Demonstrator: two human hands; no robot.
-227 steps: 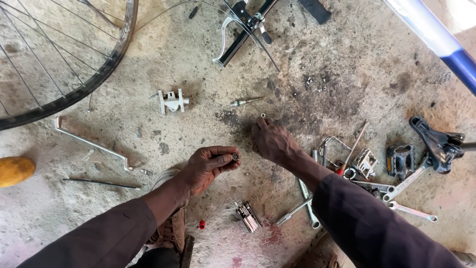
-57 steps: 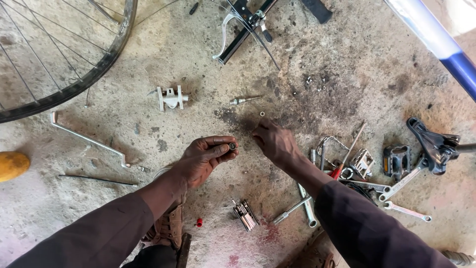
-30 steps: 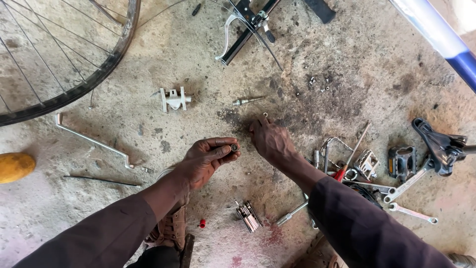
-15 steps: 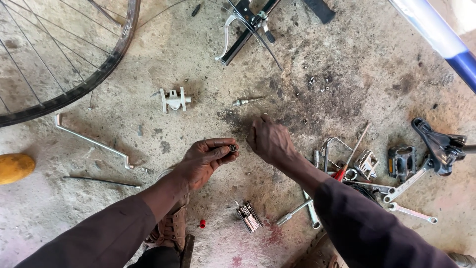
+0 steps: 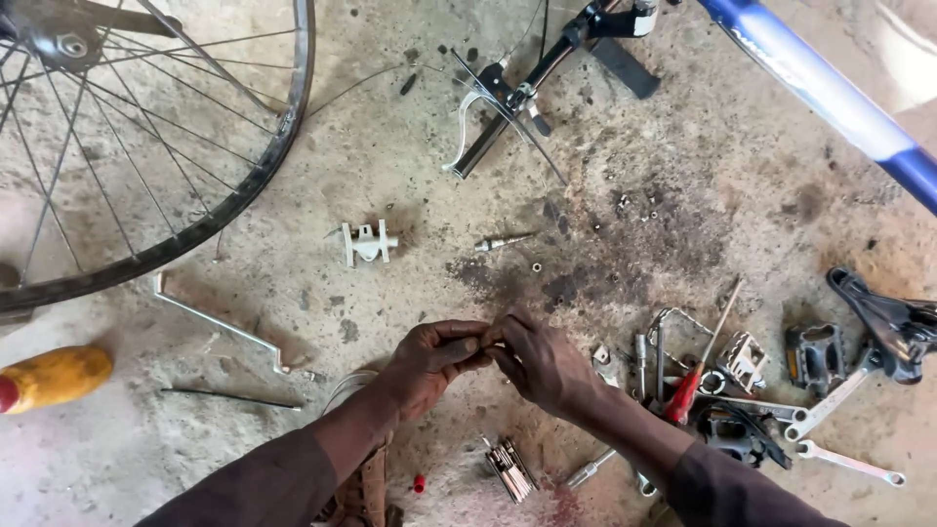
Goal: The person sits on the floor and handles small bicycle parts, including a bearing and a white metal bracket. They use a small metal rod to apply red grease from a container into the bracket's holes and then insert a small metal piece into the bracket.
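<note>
The concrete floor (image 5: 683,146) carries all items. The spoked bicycle wheel (image 5: 146,146), the largest, serves as landmark and lies at upper left. Well right of the wheel: a blue frame tube (image 5: 820,93), then a black handlebar with brake lever (image 5: 508,93). Far right and below wheel level: a black saddle (image 5: 883,322), a black pedal (image 5: 815,353), spanners (image 5: 830,405) and a red-handled screwdriver (image 5: 695,379). Just below the wheel's rim: a bent metal rod (image 5: 220,327). Right of the rim: a white brake part (image 5: 366,242). Below and right of the wheel, the left hand (image 5: 429,363) and right hand (image 5: 542,363) meet fingertip to fingertip, fingers curled and pinched together; the small part (image 5: 485,337) pinched between them is too small to identify.
</note>
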